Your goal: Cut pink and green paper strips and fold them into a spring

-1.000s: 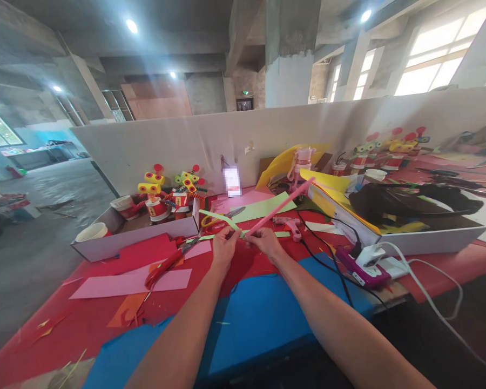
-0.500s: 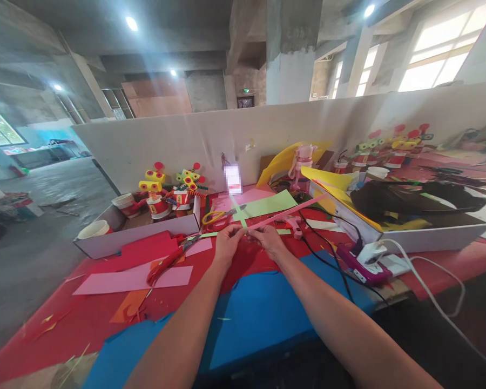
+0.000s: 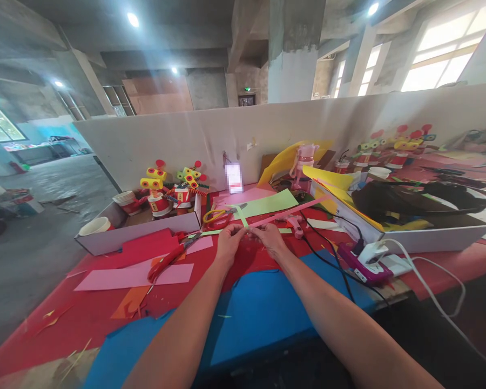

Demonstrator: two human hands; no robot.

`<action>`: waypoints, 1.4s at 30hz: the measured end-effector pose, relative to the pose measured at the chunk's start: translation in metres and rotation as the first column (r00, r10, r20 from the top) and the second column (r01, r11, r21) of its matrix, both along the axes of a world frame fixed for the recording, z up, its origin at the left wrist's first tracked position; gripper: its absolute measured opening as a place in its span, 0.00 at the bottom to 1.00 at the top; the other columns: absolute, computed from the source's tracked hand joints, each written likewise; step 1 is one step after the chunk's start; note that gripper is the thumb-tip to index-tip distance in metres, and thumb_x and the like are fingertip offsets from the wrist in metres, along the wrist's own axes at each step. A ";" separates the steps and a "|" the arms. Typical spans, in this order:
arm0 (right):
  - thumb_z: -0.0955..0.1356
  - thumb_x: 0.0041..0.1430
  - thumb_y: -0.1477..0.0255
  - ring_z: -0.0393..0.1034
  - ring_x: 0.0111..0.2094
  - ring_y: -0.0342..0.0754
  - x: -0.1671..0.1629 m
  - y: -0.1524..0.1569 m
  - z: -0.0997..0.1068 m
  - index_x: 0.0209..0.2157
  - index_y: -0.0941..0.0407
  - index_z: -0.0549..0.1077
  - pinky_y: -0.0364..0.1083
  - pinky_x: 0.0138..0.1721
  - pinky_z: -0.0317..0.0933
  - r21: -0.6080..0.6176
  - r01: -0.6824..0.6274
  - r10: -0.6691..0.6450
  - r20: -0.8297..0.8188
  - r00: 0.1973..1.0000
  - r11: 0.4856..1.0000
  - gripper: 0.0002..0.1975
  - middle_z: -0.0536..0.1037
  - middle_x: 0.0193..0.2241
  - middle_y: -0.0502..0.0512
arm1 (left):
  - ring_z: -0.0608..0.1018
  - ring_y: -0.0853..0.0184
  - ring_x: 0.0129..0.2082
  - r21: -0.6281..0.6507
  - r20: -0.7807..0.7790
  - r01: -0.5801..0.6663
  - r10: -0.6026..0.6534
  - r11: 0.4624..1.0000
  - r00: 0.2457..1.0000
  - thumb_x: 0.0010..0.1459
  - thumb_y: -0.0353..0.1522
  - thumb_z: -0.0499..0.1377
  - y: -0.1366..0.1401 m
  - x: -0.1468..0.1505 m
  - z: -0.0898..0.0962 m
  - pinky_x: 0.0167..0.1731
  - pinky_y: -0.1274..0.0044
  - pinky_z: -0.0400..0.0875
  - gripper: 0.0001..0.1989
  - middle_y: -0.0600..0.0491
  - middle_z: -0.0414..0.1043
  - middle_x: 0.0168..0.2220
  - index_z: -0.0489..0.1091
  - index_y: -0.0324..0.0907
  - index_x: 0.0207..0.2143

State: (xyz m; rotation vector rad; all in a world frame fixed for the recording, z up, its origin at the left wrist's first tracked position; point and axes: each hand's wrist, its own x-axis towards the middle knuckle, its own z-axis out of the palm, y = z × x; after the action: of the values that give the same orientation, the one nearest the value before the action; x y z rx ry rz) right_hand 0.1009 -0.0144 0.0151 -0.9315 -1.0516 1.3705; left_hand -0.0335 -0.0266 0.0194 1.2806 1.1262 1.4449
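Over the middle of the red-covered table, my left hand [image 3: 230, 241] and my right hand [image 3: 269, 239] are close together, both with thumb and fingers pinched. Between their fingertips two narrow paper strips meet at an angle. The light green paper strip [image 3: 242, 217] rises from the pinch and bends at its far end. A longer pink paper strip [image 3: 291, 209] runs off to the right from my right fingertips. How the strips are joined is hidden by the fingers. Just beyond lie yellow-handled scissors [image 3: 215, 216] and a light green paper sheet [image 3: 273, 204].
Red-handled scissors [image 3: 166, 262] rest on a pink paper piece [image 3: 133, 277] at left. A box [image 3: 141, 232] holds paper-cup robot figures [image 3: 157, 199]. A pink glue gun [image 3: 295, 226], black cables and a purple power strip [image 3: 362, 266] lie right. A lit phone [image 3: 234, 178] stands behind.
The green strip's far end has folded over and now reaches less far up. Both hands stay pinched at nearly the same spot.
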 end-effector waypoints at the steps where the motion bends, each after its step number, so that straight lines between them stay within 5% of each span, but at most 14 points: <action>1: 0.76 0.36 0.61 0.72 0.24 0.47 0.000 0.000 0.000 0.22 0.58 0.77 0.46 0.32 0.68 0.001 -0.007 0.007 0.011 1.000 1.000 0.14 0.78 0.20 0.53 | 0.69 0.72 0.23 -0.003 -0.001 -0.010 0.010 1.000 1.000 0.43 0.40 0.67 0.001 0.000 -0.002 0.27 0.79 0.62 0.14 0.55 0.71 0.23 0.73 0.39 0.26; 12: 0.74 0.39 0.60 0.72 0.25 0.48 0.000 0.001 -0.003 0.23 0.58 0.78 0.45 0.31 0.64 0.051 -0.049 0.042 0.115 0.992 0.998 0.15 0.78 0.21 0.54 | 0.68 0.72 0.22 -0.064 0.013 -0.022 0.023 0.998 1.000 0.40 0.42 0.68 -0.002 0.001 0.001 0.25 0.79 0.61 0.16 0.55 0.71 0.22 0.72 0.39 0.24; 23: 0.76 0.38 0.63 0.71 0.28 0.45 0.001 0.002 -0.005 0.24 0.57 0.77 0.47 0.37 0.67 0.006 -0.125 0.125 -0.098 0.987 0.992 0.14 0.78 0.24 0.52 | 0.65 0.74 0.21 -0.063 0.013 -0.065 0.065 0.996 0.998 0.39 0.41 0.68 0.000 -0.001 0.001 0.24 0.79 0.58 0.16 0.57 0.68 0.20 0.70 0.39 0.22; 30: 0.79 0.29 0.60 0.69 0.24 0.42 -0.002 0.002 -0.009 0.23 0.58 0.76 0.44 0.34 0.67 -0.055 -0.105 0.099 -0.114 0.989 0.993 0.20 0.75 0.20 0.50 | 0.65 0.74 0.19 -0.086 0.025 -0.054 0.056 0.995 0.998 0.38 0.41 0.69 -0.002 0.002 0.001 0.22 0.80 0.58 0.16 0.57 0.67 0.19 0.69 0.39 0.20; 36: 0.79 0.32 0.59 0.70 0.25 0.42 0.001 -0.001 -0.007 0.24 0.58 0.76 0.44 0.33 0.67 -0.039 -0.135 0.132 -0.074 0.988 0.990 0.20 0.76 0.21 0.50 | 0.64 0.73 0.19 -0.086 0.021 -0.049 0.051 0.995 0.998 0.38 0.37 0.67 -0.004 0.004 0.002 0.22 0.79 0.57 0.12 0.57 0.66 0.17 0.68 0.40 0.17; 42: 0.79 0.29 0.57 0.70 0.25 0.42 -0.001 -0.002 -0.006 0.26 0.57 0.75 0.44 0.33 0.68 -0.042 -0.119 0.115 -0.089 0.989 0.992 0.22 0.76 0.22 0.49 | 0.68 0.71 0.21 -0.077 0.132 0.068 -0.058 0.995 0.990 0.37 0.36 0.67 -0.005 0.003 0.001 0.24 0.78 0.61 0.10 0.54 0.71 0.19 0.73 0.39 0.21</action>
State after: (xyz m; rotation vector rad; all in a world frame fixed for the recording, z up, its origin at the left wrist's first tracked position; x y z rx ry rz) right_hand 0.1002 -0.0162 0.0089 -0.8482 -1.0253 1.5247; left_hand -0.0302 -0.0315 0.0209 1.1390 1.0390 1.4001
